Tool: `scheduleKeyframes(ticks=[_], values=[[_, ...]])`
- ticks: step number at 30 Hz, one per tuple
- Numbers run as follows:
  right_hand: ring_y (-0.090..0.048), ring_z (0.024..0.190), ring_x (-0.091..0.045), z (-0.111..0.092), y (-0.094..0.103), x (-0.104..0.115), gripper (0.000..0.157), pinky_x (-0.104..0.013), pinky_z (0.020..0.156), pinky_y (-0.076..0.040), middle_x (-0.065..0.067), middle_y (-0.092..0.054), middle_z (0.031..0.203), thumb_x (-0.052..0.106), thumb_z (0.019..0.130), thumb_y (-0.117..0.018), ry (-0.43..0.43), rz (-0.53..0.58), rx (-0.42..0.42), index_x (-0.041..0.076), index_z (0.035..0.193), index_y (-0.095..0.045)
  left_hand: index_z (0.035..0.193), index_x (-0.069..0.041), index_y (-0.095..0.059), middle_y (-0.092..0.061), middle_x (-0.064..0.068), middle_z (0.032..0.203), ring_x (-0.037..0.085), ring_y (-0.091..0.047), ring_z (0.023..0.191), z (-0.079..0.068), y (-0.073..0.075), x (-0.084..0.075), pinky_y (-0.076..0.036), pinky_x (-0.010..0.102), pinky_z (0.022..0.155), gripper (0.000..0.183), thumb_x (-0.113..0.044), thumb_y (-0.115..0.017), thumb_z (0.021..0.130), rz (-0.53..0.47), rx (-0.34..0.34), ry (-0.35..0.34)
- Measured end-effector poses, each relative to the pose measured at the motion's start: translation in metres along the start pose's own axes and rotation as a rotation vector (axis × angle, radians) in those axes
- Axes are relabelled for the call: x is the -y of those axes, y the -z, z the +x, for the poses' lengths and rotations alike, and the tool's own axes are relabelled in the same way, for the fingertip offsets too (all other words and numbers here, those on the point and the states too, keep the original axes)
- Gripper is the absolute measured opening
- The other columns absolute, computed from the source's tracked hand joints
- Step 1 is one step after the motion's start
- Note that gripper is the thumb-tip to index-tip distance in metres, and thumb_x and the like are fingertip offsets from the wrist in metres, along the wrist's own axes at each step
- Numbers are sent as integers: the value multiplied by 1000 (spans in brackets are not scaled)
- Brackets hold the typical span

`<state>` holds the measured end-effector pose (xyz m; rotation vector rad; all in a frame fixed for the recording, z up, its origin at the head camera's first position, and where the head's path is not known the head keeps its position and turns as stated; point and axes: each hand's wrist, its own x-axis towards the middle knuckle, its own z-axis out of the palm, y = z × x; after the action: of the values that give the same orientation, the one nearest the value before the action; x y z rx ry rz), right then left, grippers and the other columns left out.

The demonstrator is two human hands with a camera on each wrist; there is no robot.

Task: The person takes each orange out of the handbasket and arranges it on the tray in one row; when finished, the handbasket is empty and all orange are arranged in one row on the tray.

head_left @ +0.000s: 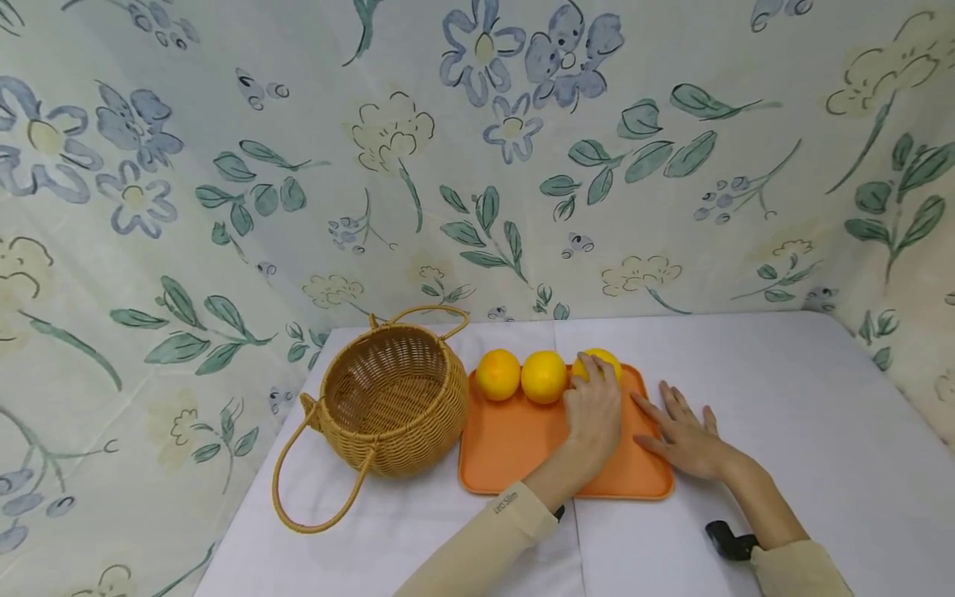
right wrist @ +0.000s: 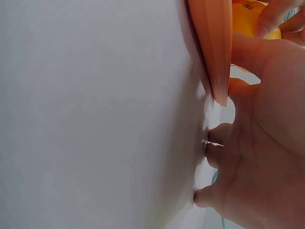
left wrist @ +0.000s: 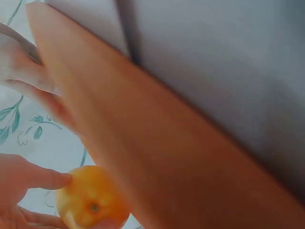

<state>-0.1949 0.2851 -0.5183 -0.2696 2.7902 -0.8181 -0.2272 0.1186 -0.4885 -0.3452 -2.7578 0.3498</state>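
Three oranges lie in a row along the far side of an orange tray: a left orange (head_left: 498, 375), a middle orange (head_left: 544, 376) and a right orange (head_left: 601, 358). My left hand (head_left: 594, 419) reaches over the tray (head_left: 515, 452) and grips the right orange, fingers and thumb about it. In the left wrist view that orange (left wrist: 90, 198) shows its stem end between thumb and fingers. My right hand (head_left: 682, 435) rests with spread fingers at the tray's right edge, thumb and index finger touching the rim. The right wrist view shows its palm (right wrist: 271, 129) beside the tray wall (right wrist: 214, 47).
A round wicker basket (head_left: 403, 439) stands just left of the tray, its inside visible and one handle (head_left: 317, 529) lying down toward the front left. A white cloth (head_left: 806, 398) covers the table. Behind it hangs a floral curtain (head_left: 477, 191).
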Motion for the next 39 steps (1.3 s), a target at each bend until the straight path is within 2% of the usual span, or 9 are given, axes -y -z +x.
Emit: scheduleKeyframes(ticks=[5,10,16,23,39], values=[[3,152,-62,-1,1,1,78,-84,109,16,-40,2,165,47,101,-60,8,10,2,6,161,-32,150,-10,-50,-58,10,150,14,-71,94,3,-1,3,-55,22,58,76,-53,-72,91,14,13,20],[3,152,-62,-1,1,1,77,-84,109,16,-40,2,165,46,101,-60,12,16,-2,5,160,-32,148,-7,-52,-61,12,147,14,-73,96,4,-3,4,-56,22,59,75,-51,-72,91,20,-17,2],[7,153,-60,-2,0,2,77,-83,109,18,-39,3,166,45,101,-61,20,47,-3,4,160,-32,147,-5,-53,-61,14,147,12,-73,89,4,-4,4,-54,18,55,70,-47,-70,95,34,-27,-28],[7,154,-58,-3,0,1,78,-83,110,18,-38,3,167,45,101,-61,18,51,-5,5,161,-31,145,-7,-54,-63,14,145,12,-74,85,5,-1,5,-53,18,54,76,-50,-78,87,19,-40,-40],[8,153,-59,-2,0,0,78,-83,110,19,-39,4,166,45,101,-61,19,54,-6,4,160,-32,146,-6,-54,-62,15,146,13,-74,84,4,0,3,-51,18,52,73,-50,-74,90,39,-33,-46]])
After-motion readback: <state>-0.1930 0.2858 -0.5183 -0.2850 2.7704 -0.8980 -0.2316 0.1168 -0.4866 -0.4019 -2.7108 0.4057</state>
